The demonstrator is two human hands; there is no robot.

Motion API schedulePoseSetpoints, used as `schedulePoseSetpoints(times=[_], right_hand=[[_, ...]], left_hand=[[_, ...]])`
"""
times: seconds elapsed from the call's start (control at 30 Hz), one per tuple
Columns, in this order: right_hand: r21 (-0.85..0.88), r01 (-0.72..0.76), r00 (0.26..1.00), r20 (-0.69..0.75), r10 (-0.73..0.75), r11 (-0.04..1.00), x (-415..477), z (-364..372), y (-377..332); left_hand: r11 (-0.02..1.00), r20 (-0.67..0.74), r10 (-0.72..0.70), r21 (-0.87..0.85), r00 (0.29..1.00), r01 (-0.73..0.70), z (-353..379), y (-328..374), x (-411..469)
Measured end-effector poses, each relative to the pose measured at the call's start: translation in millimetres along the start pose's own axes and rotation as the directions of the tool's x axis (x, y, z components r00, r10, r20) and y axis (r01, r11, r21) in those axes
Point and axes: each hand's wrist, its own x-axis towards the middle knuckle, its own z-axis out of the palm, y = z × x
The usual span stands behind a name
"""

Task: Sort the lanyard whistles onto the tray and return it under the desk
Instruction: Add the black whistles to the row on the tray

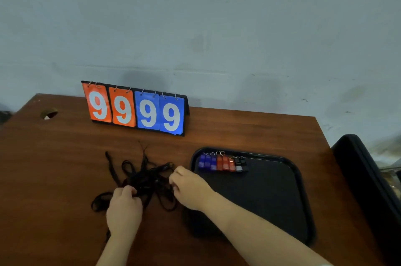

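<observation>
In the lower middle of the frame, the left hand (124, 211) lies on the brown wooden desk (54, 168). Its fingers are curled into the near side of a tangled pile of black lanyards (145, 179) and they grip some cords. To the right of it, the right hand (191, 189) reaches in from the lower right corner. Its fingers are also curled and they hold cords at the right edge of the same pile. The right forearm passes over the near left corner of a black tray (271, 200), which lies flat on the desk in the right part of the frame, just beside the pile.

In the far left corner of the tray, the whistles (223, 163) stand in one tight row, side by side: three blue, then three red, then two black. Small metal rings (220, 152) show at their far ends.

At the right edge of the frame there is a dark padded object (368, 179); I cannot tell what it is.

Farther back, in the middle left, a flip scoreboard (135, 109) stands on the desk and shows 9 9 in orange and 9 9 in blue. In the upper left corner of the desk there is a cable hole (49, 113). Behind all is a grey wall (217, 27).
</observation>
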Motion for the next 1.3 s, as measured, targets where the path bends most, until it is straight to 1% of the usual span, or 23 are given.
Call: schedulePoseSetpoints(times=[0.13, 0.2, 0.27, 0.33, 0.4, 0.47, 0.5, 0.53, 0.57, 0.6, 0.63, 0.67, 0.73, 0.77, 0.83, 0.87, 0.93, 0.97, 1.03, 1.1, 1.23, 1.27, 1.3], right_hand=[[-0.120, 0.004, 0.989, 0.147, 0.014, 0.993, 11.9, 14.9, -12.5], [-0.206, 0.051, 0.976, 0.218, -0.004, 0.977, 13.3, 17.3, -11.9], [-0.255, 0.125, 0.971, 0.232, -0.065, 0.959, 13.6, 17.2, -8.3], [-0.228, 0.177, 0.973, 0.188, -0.135, 0.957, 12.9, 13.5, -5.1], [-0.178, 0.202, 0.978, 0.087, -0.189, 0.963, 13.4, 12.2, -1.2], [-0.122, 0.158, 0.985, -0.057, -0.165, 0.980, 15.5, 12.2, 1.7], [-0.094, 0.119, 0.987, -0.100, -0.128, 0.988, 17.4, 12.3, 2.3], [-0.078, 0.070, 0.994, -0.080, -0.077, 0.994, 19.5, 12.4, 2.3], [-0.084, 0.025, 1.000, 0.008, -0.024, 0.996, 21.5, 12.2, 2.5], [-0.131, -0.004, 0.994, 0.112, 0.019, 0.991, 23.3, 11.7, 2.0], [-0.200, -0.004, 0.984, 0.175, 0.040, 0.980, 25.4, 10.7, 0.8], [-0.255, 0.010, 0.982, 0.187, 0.040, 0.967, 26.8, 11.0, -0.8], [-0.274, 0.008, 0.993, 0.112, 0.024, 0.962, 28.7, 15.2, -4.5], [-0.222, -0.017, 0.998, 0.055, 0.030, 0.975, 29.2, 16.8, -6.2], [0.011, -0.121, 0.992, -0.024, 0.121, 0.993, 30.3, 17.9, -7.1], [0.164, -0.181, 0.982, -0.019, 0.186, 0.970, 31.3, 15.5, -7.0], [0.444, -0.278, 0.960, 0.090, 0.266, 0.852, 33.3, 6.3, -6.3], [0.549, -0.307, 0.951, 0.149, 0.271, 0.777, 33.8, 1.4, -5.8], [0.703, -0.349, 0.936, 0.229, 0.267, 0.619, 32.6, -6.6, -6.2], [0.797, -0.377, 0.922, 0.271, 0.278, 0.471, 31.1, -10.8, -8.6], [0.879, -0.377, 0.908, 0.290, 0.301, 0.291, 32.0, -14.6, -12.1], [0.891, -0.384, 0.899, 0.300, 0.319, 0.242, 32.8, -16.1, -13.0], [0.906, -0.384, 0.889, 0.310, 0.337, 0.180, 33.7, -16.9, -14.2]], left_hand=[[0.987, 0.057, 0.086, 0.133, 0.995, -0.093, 8.3, -8.2, -1.1], [0.979, 0.025, 0.122, 0.164, 0.992, -0.125, 7.2, -8.3, -1.6], [0.963, -0.019, 0.201, 0.189, 0.979, -0.194, 7.5, -11.5, -3.1], [0.945, -0.066, 0.260, 0.221, 0.963, -0.240, 9.9, -13.9, -3.1], [0.913, -0.033, 0.326, 0.270, 0.945, -0.306, 12.4, -16.1, 1.6], [0.861, 0.032, 0.399, 0.331, 0.916, -0.387, 16.6, -20.0, 8.5], [0.852, 0.059, 0.403, 0.341, 0.913, -0.398, 17.1, -21.0, 10.3], [0.864, 0.074, 0.381, 0.327, 0.922, -0.383, 15.3, -19.2, 10.4], [0.884, 0.070, 0.353, 0.300, 0.933, -0.357, 13.3, -16.2, 10.5], [0.902, 0.059, 0.332, 0.274, 0.942, -0.335, 10.7, -12.9, 10.3], [0.915, 0.065, 0.317, 0.241, 0.946, -0.323, 9.4, -10.8, 11.4], [0.927, 0.078, 0.308, 0.200, 0.948, -0.317, 7.1, -8.2, 11.5], [0.947, 0.096, 0.312, 0.043, 0.945, -0.317, 3.8, -4.5, 12.1], [0.947, 0.103, 0.319, -0.059, 0.942, -0.314, 3.0, -3.0, 12.7], [0.935, 0.124, 0.319, -0.205, 0.940, -0.290, 0.5, 1.1, 11.1], [0.931, 0.134, 0.301, -0.257, 0.944, -0.260, -0.1, 2.5, 10.6], [0.910, 0.170, 0.221, -0.391, 0.960, -0.140, -2.0, 4.8, 11.5], [0.881, 0.207, 0.162, -0.471, 0.965, -0.047, -5.0, 6.7, 11.1], [0.772, 0.289, 0.100, -0.626, 0.952, 0.109, -12.4, 11.9, 8.1], [0.680, 0.338, 0.072, -0.705, 0.939, 0.201, -20.4, 20.9, 4.3], [0.540, 0.393, -0.024, -0.769, 0.919, 0.343, -21.2, 26.3, 7.5], [0.537, 0.389, -0.060, -0.764, 0.919, 0.358, -18.3, 24.5, 11.1], [0.570, 0.364, -0.094, -0.743, 0.927, 0.350, -16.6, 24.1, 13.9]])
